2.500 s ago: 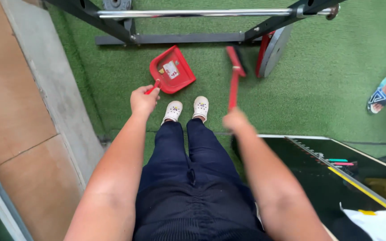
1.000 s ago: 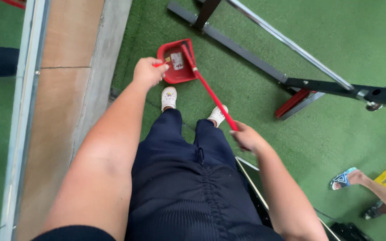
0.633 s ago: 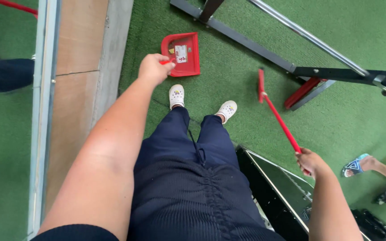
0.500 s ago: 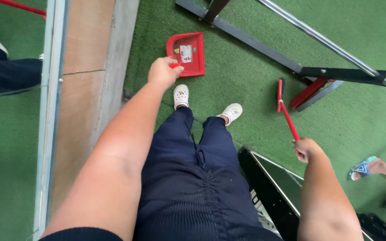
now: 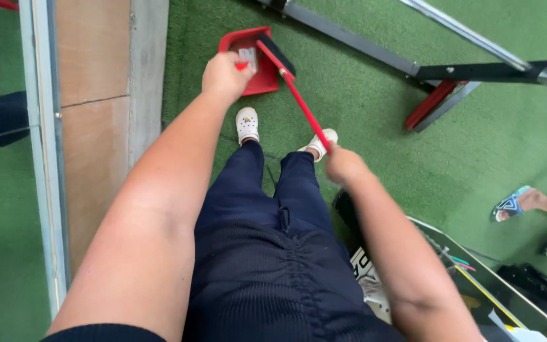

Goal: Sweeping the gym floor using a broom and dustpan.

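A red dustpan (image 5: 251, 56) is set on the green turf (image 5: 375, 101), just beyond the white shoes (image 5: 247, 123). Its handle is gripped by the left hand (image 5: 224, 76), fingers curled shut around it. A red broom (image 5: 292, 92) is held by the right hand (image 5: 344, 166), closed on the stick's near end; the dark-bristled head is laid at the dustpan's open mouth, touching it. A small pale rectangular label is seen inside the dustpan, partly hidden by the left hand. Right of the dustpan, a black metal frame (image 5: 349, 41) is laid across the turf. Left of the dustpan, a tan ledge (image 5: 93, 76) is seen. Far right of the dustpan, another person's blue sandal (image 5: 509, 204) is seen.
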